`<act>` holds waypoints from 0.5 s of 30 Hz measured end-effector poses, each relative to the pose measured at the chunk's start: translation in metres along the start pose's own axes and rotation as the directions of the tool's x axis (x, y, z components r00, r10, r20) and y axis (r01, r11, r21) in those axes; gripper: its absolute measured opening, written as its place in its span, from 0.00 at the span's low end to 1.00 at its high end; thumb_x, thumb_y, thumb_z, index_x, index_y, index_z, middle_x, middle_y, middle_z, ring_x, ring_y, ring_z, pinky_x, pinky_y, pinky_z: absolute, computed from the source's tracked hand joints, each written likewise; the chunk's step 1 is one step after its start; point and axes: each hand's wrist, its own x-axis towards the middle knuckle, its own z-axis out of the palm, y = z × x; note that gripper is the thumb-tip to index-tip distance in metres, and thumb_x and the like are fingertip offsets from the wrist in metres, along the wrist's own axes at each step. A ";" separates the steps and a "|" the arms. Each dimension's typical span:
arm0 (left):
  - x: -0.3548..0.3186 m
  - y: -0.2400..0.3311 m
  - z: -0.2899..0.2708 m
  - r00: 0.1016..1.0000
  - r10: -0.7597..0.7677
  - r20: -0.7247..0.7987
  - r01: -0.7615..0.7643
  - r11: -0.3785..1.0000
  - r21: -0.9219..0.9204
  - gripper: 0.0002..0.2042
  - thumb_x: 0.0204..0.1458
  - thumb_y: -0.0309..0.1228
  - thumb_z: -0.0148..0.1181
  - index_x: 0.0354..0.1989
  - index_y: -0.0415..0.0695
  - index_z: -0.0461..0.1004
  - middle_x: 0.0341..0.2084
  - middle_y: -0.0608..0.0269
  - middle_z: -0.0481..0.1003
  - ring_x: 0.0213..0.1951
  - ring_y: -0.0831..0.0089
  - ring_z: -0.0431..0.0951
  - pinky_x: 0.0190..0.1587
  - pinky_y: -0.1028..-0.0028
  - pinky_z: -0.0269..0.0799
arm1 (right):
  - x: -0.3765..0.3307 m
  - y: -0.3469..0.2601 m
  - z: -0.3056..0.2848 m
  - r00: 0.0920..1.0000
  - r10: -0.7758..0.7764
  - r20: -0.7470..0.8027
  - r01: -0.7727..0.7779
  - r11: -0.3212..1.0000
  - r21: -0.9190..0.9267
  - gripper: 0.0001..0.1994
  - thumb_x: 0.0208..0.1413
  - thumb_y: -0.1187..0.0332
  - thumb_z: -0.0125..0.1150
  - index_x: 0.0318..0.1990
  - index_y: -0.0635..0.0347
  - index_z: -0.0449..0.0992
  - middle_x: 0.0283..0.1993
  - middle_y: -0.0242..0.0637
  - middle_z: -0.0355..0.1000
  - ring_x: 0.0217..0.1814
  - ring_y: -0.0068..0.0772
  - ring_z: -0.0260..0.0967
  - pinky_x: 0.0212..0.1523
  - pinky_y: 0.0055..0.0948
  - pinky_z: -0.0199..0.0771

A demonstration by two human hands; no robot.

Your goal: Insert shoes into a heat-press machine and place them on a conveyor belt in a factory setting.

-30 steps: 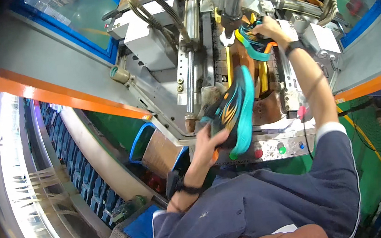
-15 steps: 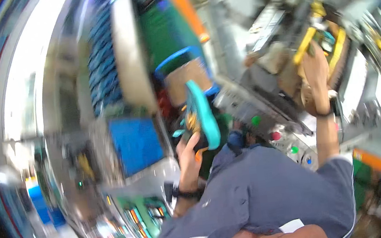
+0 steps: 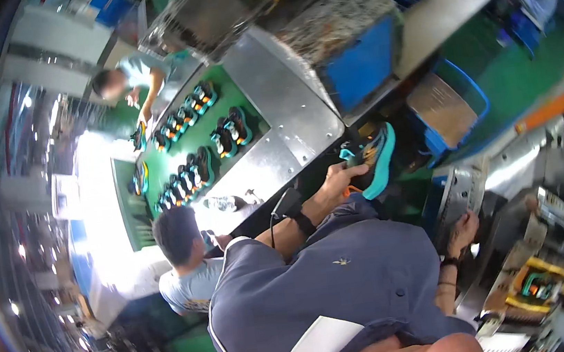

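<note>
My left hand (image 3: 340, 182) grips a sneaker (image 3: 379, 161) with a black upper, orange accents and a thick teal sole. The shoe is tilted, its sole facing right, beyond the front of my body. My right hand (image 3: 464, 232) is beside a metal machine panel (image 3: 461, 190). Its fingers look loosely apart, with nothing visible in them; whether they touch the panel I cannot tell. Right of that hand, a yellow-padded clamp (image 3: 537, 286) on the machine surrounds a black and teal item, probably another shoe.
Several similar sneakers (image 3: 188, 176) stand in rows on a green conveyor (image 3: 247, 114) at left. One person (image 3: 193, 283) sits close on my left; another person (image 3: 146, 80) reaches toward the conveyor's far side. A blue-framed chair (image 3: 478, 94) and a blue-sided machine (image 3: 361, 63) stand ahead.
The view has swung left, bringing the conveyor and the people in. My right hand has come away from the yellow-padded clamp to beside the panel. My left hand keeps hold of the sneaker.
</note>
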 end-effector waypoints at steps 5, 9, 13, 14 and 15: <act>0.027 0.040 -0.092 0.944 0.160 -0.289 -0.217 0.960 -0.179 0.13 0.46 0.23 0.65 0.39 0.31 0.74 0.34 0.54 0.77 0.33 0.64 0.80 0.36 0.68 0.78 | 0.059 -0.030 -0.019 0.977 0.165 -0.135 -0.139 0.973 0.183 0.12 0.58 0.69 0.57 0.46 0.66 0.75 0.41 0.41 0.74 0.39 0.33 0.71 0.41 0.29 0.72; 0.102 0.058 -0.204 0.857 0.239 -0.456 -0.368 0.904 -0.219 0.14 0.43 0.21 0.67 0.38 0.29 0.74 0.34 0.51 0.77 0.33 0.63 0.80 0.38 0.67 0.79 | 0.174 -0.148 -0.046 0.983 -0.012 -0.183 0.081 0.924 0.374 0.10 0.62 0.70 0.55 0.46 0.67 0.75 0.43 0.41 0.76 0.44 0.31 0.73 0.47 0.30 0.73; 0.181 0.082 -0.316 0.768 0.330 -0.549 -0.467 0.875 -0.126 0.16 0.40 0.22 0.67 0.38 0.28 0.74 0.34 0.52 0.77 0.33 0.64 0.80 0.37 0.67 0.78 | 0.281 -0.322 -0.068 0.889 -0.345 -0.301 0.446 0.802 0.397 0.09 0.61 0.72 0.56 0.45 0.67 0.75 0.44 0.40 0.75 0.46 0.28 0.72 0.48 0.27 0.73; 0.196 0.089 -0.342 0.733 0.321 -0.600 -0.455 0.887 -0.080 0.17 0.39 0.22 0.67 0.39 0.28 0.74 0.34 0.52 0.77 0.33 0.64 0.80 0.37 0.68 0.77 | 0.296 -0.385 -0.079 0.857 -0.435 -0.277 0.512 0.779 0.362 0.08 0.61 0.72 0.57 0.44 0.67 0.75 0.44 0.39 0.75 0.46 0.27 0.72 0.48 0.27 0.73; 0.207 0.099 -0.355 0.712 0.286 -0.642 -0.371 0.929 0.001 0.19 0.38 0.23 0.67 0.39 0.27 0.73 0.35 0.53 0.77 0.33 0.63 0.79 0.38 0.69 0.76 | 0.316 -0.436 -0.085 0.800 -0.524 -0.291 0.599 0.727 0.337 0.08 0.60 0.72 0.58 0.44 0.66 0.75 0.44 0.39 0.75 0.45 0.27 0.72 0.47 0.26 0.73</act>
